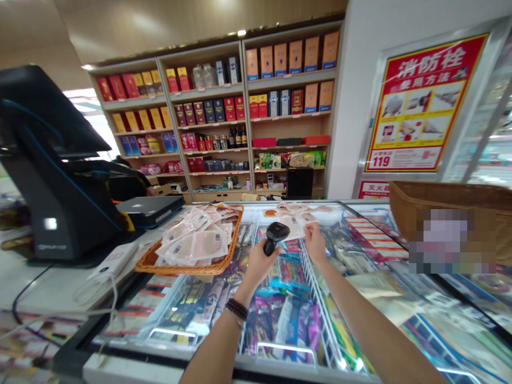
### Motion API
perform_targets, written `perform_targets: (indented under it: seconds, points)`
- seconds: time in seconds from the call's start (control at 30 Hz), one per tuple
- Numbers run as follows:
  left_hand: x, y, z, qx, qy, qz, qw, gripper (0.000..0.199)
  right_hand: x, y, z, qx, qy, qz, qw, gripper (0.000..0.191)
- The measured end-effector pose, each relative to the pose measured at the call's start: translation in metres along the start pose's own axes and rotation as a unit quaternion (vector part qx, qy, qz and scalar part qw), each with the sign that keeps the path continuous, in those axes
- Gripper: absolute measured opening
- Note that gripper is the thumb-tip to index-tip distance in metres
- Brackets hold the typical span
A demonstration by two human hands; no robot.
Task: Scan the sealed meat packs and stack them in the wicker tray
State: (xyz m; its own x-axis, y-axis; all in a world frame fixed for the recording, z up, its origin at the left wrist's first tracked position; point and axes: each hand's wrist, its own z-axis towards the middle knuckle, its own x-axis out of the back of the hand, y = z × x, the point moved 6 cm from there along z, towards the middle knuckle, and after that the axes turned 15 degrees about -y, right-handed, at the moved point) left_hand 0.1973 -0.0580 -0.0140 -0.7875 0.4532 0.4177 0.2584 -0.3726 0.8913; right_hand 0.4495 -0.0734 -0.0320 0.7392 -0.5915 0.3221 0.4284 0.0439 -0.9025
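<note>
My left hand (pixel 259 265), a beaded bracelet on its wrist, is wrapped round the grip of a black barcode scanner (pixel 277 233). The scanner's head points away from me, toward the right. Just beyond it, my right hand (pixel 316 242) pinches the edge of a flat clear packet (pixel 295 228) with a pale label. More such packets (pixel 294 207) lie loosely behind it on the freezer's glass top. To the left, a wicker basket (pixel 237 234) is heaped with similar clear packets (pixel 208 244).
Below the glass, wire baskets hold colourful frozen packs (pixel 288 272). A black checkout terminal (pixel 44 176) and a white device with cables (pixel 114 261) stand at left. A brown basket (pixel 404 208) is at right. Shelves of boxed goods (pixel 214 112) line the back wall.
</note>
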Motion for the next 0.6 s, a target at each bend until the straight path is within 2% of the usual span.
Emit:
perform_targets:
  seconds: [0.17,0.6]
  points:
    - [-0.0019,-0.0002,0.0003,0.002,-0.014,-0.027,1.0,0.021,-0.0013,-0.0036,-0.0038,0.003,-0.01,0.042,0.999,0.01]
    - [-0.0024,0.003,-0.0019,-0.022,-0.024,-0.034,0.999,0.026,-0.0025,-0.0068,-0.0053,0.023,-0.018,0.046,0.999,0.014]
